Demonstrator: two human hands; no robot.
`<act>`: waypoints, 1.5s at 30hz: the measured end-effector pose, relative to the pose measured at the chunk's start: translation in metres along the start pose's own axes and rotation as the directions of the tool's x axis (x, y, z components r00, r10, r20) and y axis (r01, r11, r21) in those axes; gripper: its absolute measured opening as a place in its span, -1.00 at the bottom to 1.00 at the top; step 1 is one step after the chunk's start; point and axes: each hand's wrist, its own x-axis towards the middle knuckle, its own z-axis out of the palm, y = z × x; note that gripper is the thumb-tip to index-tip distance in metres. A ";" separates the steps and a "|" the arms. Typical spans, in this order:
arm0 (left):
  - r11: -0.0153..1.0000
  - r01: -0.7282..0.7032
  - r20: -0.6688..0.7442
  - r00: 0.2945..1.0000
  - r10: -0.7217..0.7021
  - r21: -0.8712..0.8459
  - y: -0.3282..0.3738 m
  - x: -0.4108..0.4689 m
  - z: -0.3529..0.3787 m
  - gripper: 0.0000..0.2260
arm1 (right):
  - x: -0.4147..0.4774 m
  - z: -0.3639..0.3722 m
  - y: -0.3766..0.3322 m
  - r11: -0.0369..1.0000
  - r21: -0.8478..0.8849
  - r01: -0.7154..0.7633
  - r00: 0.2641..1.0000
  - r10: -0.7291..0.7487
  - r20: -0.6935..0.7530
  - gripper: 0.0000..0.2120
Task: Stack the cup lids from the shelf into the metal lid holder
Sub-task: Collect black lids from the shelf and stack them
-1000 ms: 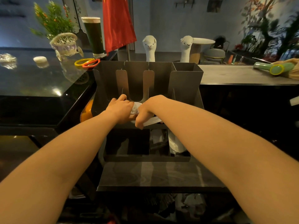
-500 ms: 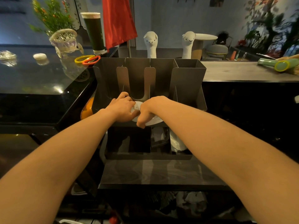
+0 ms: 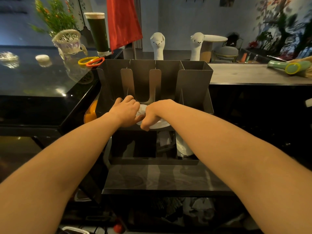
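Note:
The metal lid holder (image 3: 194, 85) stands at the middle of the view, with tall slotted compartments at its back and lower open bins in front. Both of my hands meet at its front lip. My left hand (image 3: 125, 110) and my right hand (image 3: 154, 114) have their fingers curled around white cup lids (image 3: 160, 125), which sit low in front of the middle slot. Only the lids' rim and a patch between my hands show. A white stack (image 3: 184, 147) stands in the lower right bin.
A glossy black counter (image 3: 42, 92) lies to the left with a woven basket (image 3: 69, 43), a tall dark cup (image 3: 98, 32) and coloured rings (image 3: 91, 61). Two white llama figures (image 3: 157, 45) stand behind the holder. A grey counter (image 3: 253, 75) runs right. A dark shelf (image 3: 160, 179) lies below.
My hands and the lids stay at the holder's front lip with only a slight shift. The view has tilted down a little.

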 end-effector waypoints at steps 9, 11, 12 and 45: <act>0.915 -0.026 -0.534 0.819 -0.211 -0.402 0.001 -0.035 0.015 -0.80 | -0.015 0.003 -0.006 0.996 -0.080 0.049 0.967 -0.067 -0.245 -0.29; 0.824 -0.042 -0.512 0.802 -0.309 -0.565 0.008 -0.041 0.013 -0.80 | -0.024 0.002 -0.008 0.997 -0.038 0.067 0.932 -0.076 -0.355 -0.28; 0.774 -0.053 -0.482 0.808 -0.339 -0.631 0.012 -0.043 0.011 -0.80 | -0.027 0.001 -0.009 0.996 0.041 0.085 0.914 -0.061 -0.400 -0.32; 0.911 0.150 -0.418 0.852 -0.317 -0.385 0.018 -0.040 -0.013 -0.21 | -0.005 0.016 0.009 0.662 0.676 0.323 0.672 0.343 -0.656 -0.90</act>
